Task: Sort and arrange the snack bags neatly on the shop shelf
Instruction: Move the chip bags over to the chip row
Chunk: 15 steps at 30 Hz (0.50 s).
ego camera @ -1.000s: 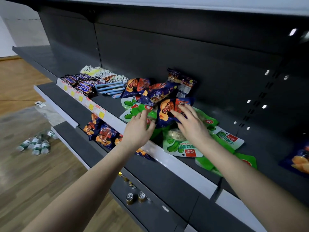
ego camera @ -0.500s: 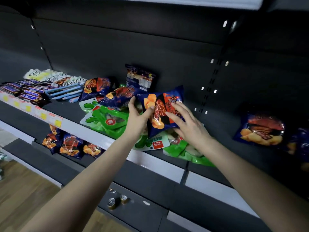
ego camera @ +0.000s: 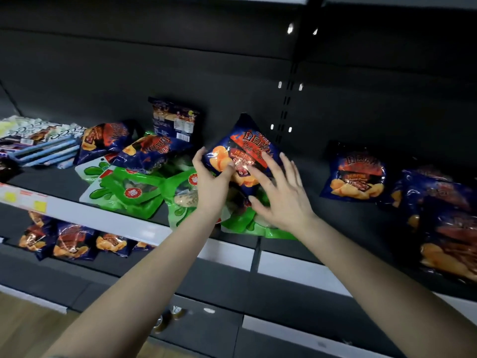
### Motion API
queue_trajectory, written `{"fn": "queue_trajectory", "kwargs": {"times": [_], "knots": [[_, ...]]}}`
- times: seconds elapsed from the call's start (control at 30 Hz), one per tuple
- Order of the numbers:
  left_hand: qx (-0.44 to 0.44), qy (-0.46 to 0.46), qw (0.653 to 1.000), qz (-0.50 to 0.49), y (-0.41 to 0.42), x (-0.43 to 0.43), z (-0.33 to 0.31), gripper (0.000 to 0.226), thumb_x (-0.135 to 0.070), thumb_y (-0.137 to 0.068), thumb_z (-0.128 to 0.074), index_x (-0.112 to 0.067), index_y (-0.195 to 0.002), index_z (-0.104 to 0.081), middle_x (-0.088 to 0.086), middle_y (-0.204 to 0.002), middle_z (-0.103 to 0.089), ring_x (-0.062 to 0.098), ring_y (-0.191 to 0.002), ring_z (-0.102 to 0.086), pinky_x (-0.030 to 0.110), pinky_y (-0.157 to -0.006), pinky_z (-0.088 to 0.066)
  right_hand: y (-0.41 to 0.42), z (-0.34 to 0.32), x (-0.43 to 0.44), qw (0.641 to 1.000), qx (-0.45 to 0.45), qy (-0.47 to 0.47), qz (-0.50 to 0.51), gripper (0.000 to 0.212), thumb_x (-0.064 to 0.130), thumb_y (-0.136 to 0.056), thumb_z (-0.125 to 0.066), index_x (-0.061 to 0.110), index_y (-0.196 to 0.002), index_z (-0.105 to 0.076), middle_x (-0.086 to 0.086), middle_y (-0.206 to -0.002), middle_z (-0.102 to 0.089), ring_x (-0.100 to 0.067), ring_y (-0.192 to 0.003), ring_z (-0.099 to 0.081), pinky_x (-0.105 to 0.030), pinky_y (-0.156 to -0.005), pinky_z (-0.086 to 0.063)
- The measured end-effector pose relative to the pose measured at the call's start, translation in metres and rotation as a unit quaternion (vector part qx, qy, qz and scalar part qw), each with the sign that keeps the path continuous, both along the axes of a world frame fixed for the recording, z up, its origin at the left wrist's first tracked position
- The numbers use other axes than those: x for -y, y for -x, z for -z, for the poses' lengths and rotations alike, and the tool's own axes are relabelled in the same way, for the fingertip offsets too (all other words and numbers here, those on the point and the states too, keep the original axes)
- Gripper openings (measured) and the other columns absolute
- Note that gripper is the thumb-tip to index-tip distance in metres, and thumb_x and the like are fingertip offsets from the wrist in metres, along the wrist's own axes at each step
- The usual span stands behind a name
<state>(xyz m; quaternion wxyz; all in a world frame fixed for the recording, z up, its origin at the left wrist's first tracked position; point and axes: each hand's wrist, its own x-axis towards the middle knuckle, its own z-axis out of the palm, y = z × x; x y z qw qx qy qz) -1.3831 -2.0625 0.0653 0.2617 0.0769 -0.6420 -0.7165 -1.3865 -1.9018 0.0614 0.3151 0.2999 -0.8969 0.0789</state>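
My left hand [ego camera: 210,182] grips the lower left corner of a blue chip bag [ego camera: 245,148], which is lifted and tilted above the heap. My right hand [ego camera: 280,196] has its fingers spread straight, with the fingertips against the front of that same bag. Under both hands lies a heap of green snack pouches [ego camera: 129,192] on the dark shelf [ego camera: 335,220]. More blue chip bags [ego camera: 144,153] lie mixed in at the left. One blue bag [ego camera: 355,174] sits apart to the right, and a pile of blue bags [ego camera: 444,218] fills the far right.
Candy bars and flat packets [ego camera: 38,140] lie at the shelf's far left. One blue bag [ego camera: 175,118] leans upright against the back panel. The lower shelf holds several blue chip bags [ego camera: 69,239]. A white price rail [ego camera: 103,218] runs along the shelf's front edge.
The blue chip bag has been lifted off the heap and carried right. My view has swung right, bringing the blue bags at the right into sight. My right fingers have spread.
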Motion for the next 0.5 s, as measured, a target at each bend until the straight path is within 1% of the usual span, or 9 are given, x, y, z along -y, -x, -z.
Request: {"fn": "queue_trajectory", "kwargs": {"times": [0.03,0.07,0.13,0.2,0.27,0.3,0.33,0.4,0.5], "knots": [[0.000,-0.010,1.000,0.007,0.000,-0.006,0.001,0.057,-0.015,-0.082,-0.069,-0.026,-0.127,-0.034,-0.011,-0.113,-0.049,-0.004,-0.097,-0.054,0.004,-0.075,-0.042,-0.001,0.000,0.001,1.000,0.013,-0.004,0.024,0.067,0.054,-0.082,-0.050,0.024,-0.141,-0.039,-0.015,-0.151,-0.029,-0.050,-0.135,-0.024,-0.060,-0.108,-0.021],[0.002,-0.020,1.000,0.017,0.000,-0.011,0.002,0.053,-0.013,-0.082,-0.069,-0.024,-0.121,-0.035,-0.008,-0.109,-0.052,-0.002,-0.092,-0.056,0.007,-0.073,-0.044,0.000,0.000,0.002,0.998,0.024,-0.008,0.049,0.076,0.059,-0.079,-0.053,0.024,-0.144,-0.035,-0.015,-0.153,-0.025,-0.050,-0.136,-0.020,-0.060,-0.108,-0.020],[0.003,-0.017,0.999,0.033,-0.002,-0.019,0.004,0.050,-0.010,-0.080,-0.070,-0.021,-0.114,-0.034,-0.006,-0.102,-0.053,0.000,-0.087,-0.057,0.011,-0.073,-0.046,0.001,-0.002,0.000,0.995,0.036,-0.008,0.089,0.091,0.063,-0.073,-0.061,0.025,-0.148,-0.026,-0.016,-0.155,-0.017,-0.049,-0.138,-0.014,-0.060,-0.109,-0.019],[0.001,0.006,0.999,0.052,-0.003,-0.025,0.006,0.050,-0.007,-0.079,-0.072,-0.019,-0.109,-0.034,-0.006,-0.100,-0.051,0.002,-0.086,-0.056,0.011,-0.075,-0.046,0.003,-0.004,-0.007,0.992,0.052,-0.001,0.115,0.099,0.065,-0.070,-0.062,0.028,-0.150,-0.016,-0.015,-0.157,-0.008,-0.046,-0.140,-0.008,-0.059,-0.110,-0.017],[0.012,-0.006,0.995,0.094,-0.004,-0.029,0.007,0.047,-0.005,-0.079,-0.071,-0.022,-0.103,-0.035,0.000,-0.104,-0.053,0.010,-0.090,-0.059,0.022,-0.079,-0.051,0.004,-0.005,-0.016,0.989,0.071,0.005,0.130,0.102,0.067,-0.070,-0.060,0.030,-0.150,-0.009,-0.015,-0.157,-0.001,-0.044,-0.141,-0.005,-0.057,-0.111,-0.015],[0.023,-0.027,0.992,0.118,-0.005,-0.032,0.007,0.044,-0.004,-0.080,-0.070,-0.025,-0.100,-0.036,0.003,-0.105,-0.054,0.013,-0.091,-0.060,0.028,-0.076,-0.053,0.004,-0.006,-0.020,0.988,0.077,0.005,0.135,0.103,0.067,-0.070,-0.060,0.031,-0.150,-0.007,-0.016,-0.157,-0.002,-0.043,-0.140,-0.008,-0.056,-0.110,-0.016],[0.033,-0.048,0.989,0.137,-0.006,-0.034,0.008,0.042,-0.003,-0.082,-0.068,-0.026,-0.097,-0.037,0.003,-0.103,-0.056,0.014,-0.090,-0.061,0.029,-0.070,-0.055,0.003,-0.006,-0.024,0.987,0.078,0.002,0.142,0.104,0.067,-0.069,-0.060,0.032,-0.150,-0.007,-0.016,-0.156,-0.005,-0.042,-0.138,-0.013,-0.056,-0.109,-0.019],[0.043,-0.075,0.983,0.159,-0.007,-0.040,0.008,0.038,0.000,-0.084,-0.063,-0.027,-0.094,-0.038,0.001,-0.097,-0.058,0.011,-0.085,-0.063,0.028,-0.062,-0.056,0.000,-0.007,-0.033,0.985,0.080,-0.005,0.154,0.105,0.066,-0.067,-0.063,0.034,-0.149,-0.006,-0.015,-0.153,-0.017,-0.038,-0.131,-0.026,-0.053,-0.103,-0.026],[0.048,-0.083,0.976,0.198,-0.008,-0.050,0.007,0.035,0.004,-0.086,-0.058,-0.025,-0.093,-0.039,0.002,-0.092,-0.059,0.011,-0.078,-0.064,0.027,-0.061,-0.057,-0.004,-0.007,-0.046,0.984,0.096,-0.006,0.148,0.099,0.056,-0.070,-0.064,0.035,-0.149,-0.008,-0.011,-0.149,-0.028,-0.034,-0.127,-0.032,-0.050,-0.101,-0.028]]}}
